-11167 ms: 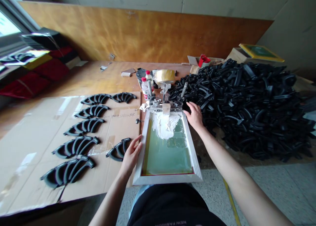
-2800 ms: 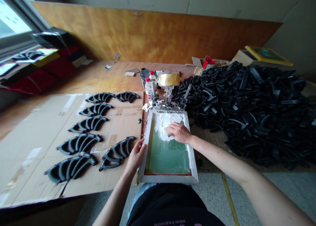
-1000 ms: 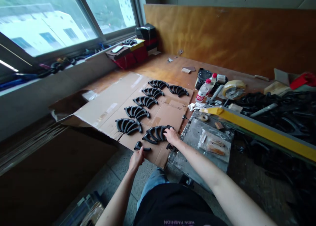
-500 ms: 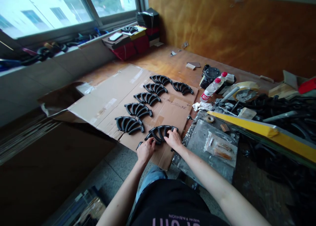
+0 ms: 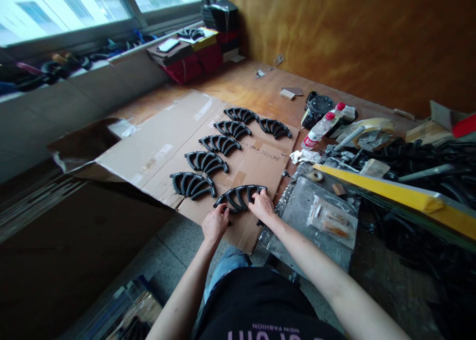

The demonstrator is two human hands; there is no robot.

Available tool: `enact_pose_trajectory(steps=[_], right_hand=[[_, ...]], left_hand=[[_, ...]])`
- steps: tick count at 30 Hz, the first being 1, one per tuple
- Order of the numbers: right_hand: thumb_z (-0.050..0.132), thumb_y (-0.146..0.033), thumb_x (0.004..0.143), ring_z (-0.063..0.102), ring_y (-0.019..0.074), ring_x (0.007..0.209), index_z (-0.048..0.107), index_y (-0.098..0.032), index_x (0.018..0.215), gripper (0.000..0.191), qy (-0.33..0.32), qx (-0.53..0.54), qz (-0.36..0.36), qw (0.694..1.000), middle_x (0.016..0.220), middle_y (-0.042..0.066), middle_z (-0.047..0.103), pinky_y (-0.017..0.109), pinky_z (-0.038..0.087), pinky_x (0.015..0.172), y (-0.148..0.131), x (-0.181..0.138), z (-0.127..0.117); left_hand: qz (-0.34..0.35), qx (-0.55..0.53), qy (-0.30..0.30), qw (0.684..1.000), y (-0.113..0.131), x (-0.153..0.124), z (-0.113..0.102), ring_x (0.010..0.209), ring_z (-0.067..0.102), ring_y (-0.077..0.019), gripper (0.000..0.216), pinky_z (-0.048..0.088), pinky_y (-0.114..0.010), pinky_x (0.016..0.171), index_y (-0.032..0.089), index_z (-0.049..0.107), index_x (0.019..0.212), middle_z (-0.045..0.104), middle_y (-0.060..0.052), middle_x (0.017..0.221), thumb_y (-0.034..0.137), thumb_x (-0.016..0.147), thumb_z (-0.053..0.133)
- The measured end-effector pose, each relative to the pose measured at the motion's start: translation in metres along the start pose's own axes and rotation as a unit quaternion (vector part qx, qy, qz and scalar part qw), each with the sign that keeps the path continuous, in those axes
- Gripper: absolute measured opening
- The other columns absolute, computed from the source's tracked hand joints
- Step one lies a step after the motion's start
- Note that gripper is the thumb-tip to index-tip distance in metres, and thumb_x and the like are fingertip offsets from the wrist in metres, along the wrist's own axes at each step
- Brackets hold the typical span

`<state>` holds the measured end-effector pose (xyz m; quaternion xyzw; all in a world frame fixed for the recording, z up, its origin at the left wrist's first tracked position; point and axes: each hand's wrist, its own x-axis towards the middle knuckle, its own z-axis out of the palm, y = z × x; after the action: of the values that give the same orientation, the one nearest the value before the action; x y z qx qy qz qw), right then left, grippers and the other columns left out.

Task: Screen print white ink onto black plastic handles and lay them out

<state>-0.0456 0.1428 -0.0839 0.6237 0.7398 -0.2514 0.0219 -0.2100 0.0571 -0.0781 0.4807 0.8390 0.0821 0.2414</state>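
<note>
Both my hands rest on the nearest group of curved black plastic handles (image 5: 240, 197) lying on a flat cardboard sheet (image 5: 163, 151). My left hand (image 5: 214, 224) touches the group's near left end with curled fingers. My right hand (image 5: 262, 205) presses on its right end, fingers bent over the pieces. Several more fanned groups of the same handles (image 5: 219, 144) lie in a row further back on the cardboard. To the right, the printing frame (image 5: 394, 195) with its yellow edge stands tilted up above a grey metal base plate (image 5: 316, 216).
A large heap of black handles (image 5: 420, 156) fills the right of the wooden table. Bottles with red caps (image 5: 320, 128), a tape roll (image 5: 370, 132) and a black tin (image 5: 320, 104) stand behind the plate. Red and black items sit on the window ledge (image 5: 193, 57).
The frame, flat earlier while my right hand wiped white paste across it, is now lifted. My left hand brought a handle from the cardboard's edge to the nearest group; both hands now rest there.
</note>
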Motion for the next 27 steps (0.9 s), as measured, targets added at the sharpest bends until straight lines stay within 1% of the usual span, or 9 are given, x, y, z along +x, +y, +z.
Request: enact_pose_trajectory(steps=[7, 9, 11, 15, 18, 20, 22, 25, 27], right_hand=[[0.063, -0.033, 0.084, 0.060, 0.0192, 0.103, 0.069, -0.023, 0.110, 0.029, -0.011, 0.046, -0.020, 0.999, 0.118, 0.008, 0.053, 0.028, 0.048, 0.087, 0.010, 0.005, -0.004], [0.062, -0.035, 0.086, 0.059, 0.0199, 0.102, 0.067, -0.025, 0.113, 0.029, -0.020, 0.036, -0.025, 0.999, 0.117, 0.007, 0.053, 0.030, 0.049, 0.085, 0.012, 0.003, -0.009], [0.061, -0.036, 0.087, 0.057, 0.0224, 0.104, 0.065, -0.025, 0.116, 0.031, -0.005, 0.007, -0.033, 0.999, 0.116, 0.009, 0.053, 0.033, 0.049, 0.085, 0.011, -0.004, -0.015], [0.062, -0.037, 0.087, 0.046, 0.0284, 0.118, 0.061, -0.025, 0.123, 0.038, 0.053, -0.042, -0.108, 0.992, 0.126, 0.012, 0.050, 0.041, 0.046, 0.093, -0.005, -0.022, -0.017], [0.067, -0.039, 0.084, 0.038, 0.0307, 0.126, 0.057, -0.028, 0.127, 0.045, 0.024, -0.053, -0.166, 0.984, 0.139, 0.011, 0.044, 0.048, 0.042, 0.098, -0.024, -0.029, -0.006], [0.068, -0.041, 0.082, 0.034, 0.0336, 0.129, 0.058, -0.028, 0.125, 0.046, 0.009, -0.065, -0.162, 0.985, 0.139, 0.010, 0.044, 0.056, 0.038, 0.100, -0.035, -0.029, 0.004], [0.067, -0.042, 0.083, 0.032, 0.0367, 0.130, 0.059, -0.025, 0.123, 0.044, 0.009, -0.076, -0.134, 0.988, 0.137, 0.012, 0.047, 0.061, 0.035, 0.100, -0.043, -0.027, 0.013], [0.065, -0.043, 0.084, 0.034, 0.0394, 0.128, 0.058, -0.023, 0.124, 0.045, 0.003, -0.086, -0.100, 0.991, 0.136, 0.013, 0.049, 0.065, 0.032, 0.100, -0.048, -0.023, 0.020], [0.065, -0.042, 0.085, 0.036, 0.0392, 0.126, 0.059, -0.023, 0.124, 0.044, -0.001, -0.094, -0.095, 0.991, 0.134, 0.012, 0.050, 0.063, 0.033, 0.099, -0.048, -0.021, 0.021]], left_hand=[[0.010, -0.003, -0.020, 1.000, -0.003, 0.005, 0.001, 0.103, 0.065, -0.0235, 0.037, 0.047, -0.033, 0.087, 0.025, 0.063, 0.119, 0.075, -0.004, 0.101, 0.045, 0.092, 0.046], [0.011, -0.005, -0.027, 1.000, -0.003, 0.005, 0.001, 0.102, 0.065, -0.0232, 0.037, 0.047, -0.033, 0.087, 0.026, 0.063, 0.120, 0.075, -0.004, 0.102, 0.045, 0.092, 0.046], [0.013, -0.008, -0.034, 0.999, -0.004, 0.006, 0.000, 0.102, 0.065, -0.0235, 0.038, 0.047, -0.034, 0.085, 0.027, 0.062, 0.121, 0.074, -0.003, 0.103, 0.045, 0.092, 0.045], [0.022, -0.016, -0.047, 0.999, -0.007, 0.007, -0.001, 0.102, 0.066, -0.0239, 0.040, 0.048, -0.034, 0.085, 0.025, 0.061, 0.124, 0.074, -0.004, 0.105, 0.044, 0.092, 0.045], [0.030, -0.016, -0.056, 0.998, -0.008, 0.009, -0.002, 0.102, 0.066, -0.0228, 0.040, 0.048, -0.033, 0.086, 0.024, 0.060, 0.126, 0.074, -0.006, 0.107, 0.041, 0.093, 0.044], [0.029, -0.006, -0.066, 0.997, -0.008, 0.010, -0.002, 0.102, 0.066, -0.0225, 0.041, 0.048, -0.032, 0.086, 0.023, 0.059, 0.127, 0.074, -0.007, 0.108, 0.039, 0.093, 0.044], [0.026, 0.006, -0.072, 0.997, -0.006, 0.010, -0.003, 0.104, 0.066, -0.0225, 0.041, 0.048, -0.033, 0.087, 0.023, 0.059, 0.128, 0.073, -0.008, 0.111, 0.039, 0.093, 0.044], [0.030, 0.016, -0.072, 0.997, -0.004, 0.008, -0.005, 0.109, 0.064, -0.0225, 0.042, 0.047, -0.033, 0.091, 0.022, 0.058, 0.130, 0.071, -0.009, 0.117, 0.037, 0.093, 0.045], [0.036, 0.017, -0.073, 0.997, -0.002, 0.007, -0.007, 0.111, 0.063, -0.0219, 0.043, 0.046, -0.033, 0.092, 0.021, 0.057, 0.131, 0.070, -0.009, 0.119, 0.036, 0.093, 0.046]])
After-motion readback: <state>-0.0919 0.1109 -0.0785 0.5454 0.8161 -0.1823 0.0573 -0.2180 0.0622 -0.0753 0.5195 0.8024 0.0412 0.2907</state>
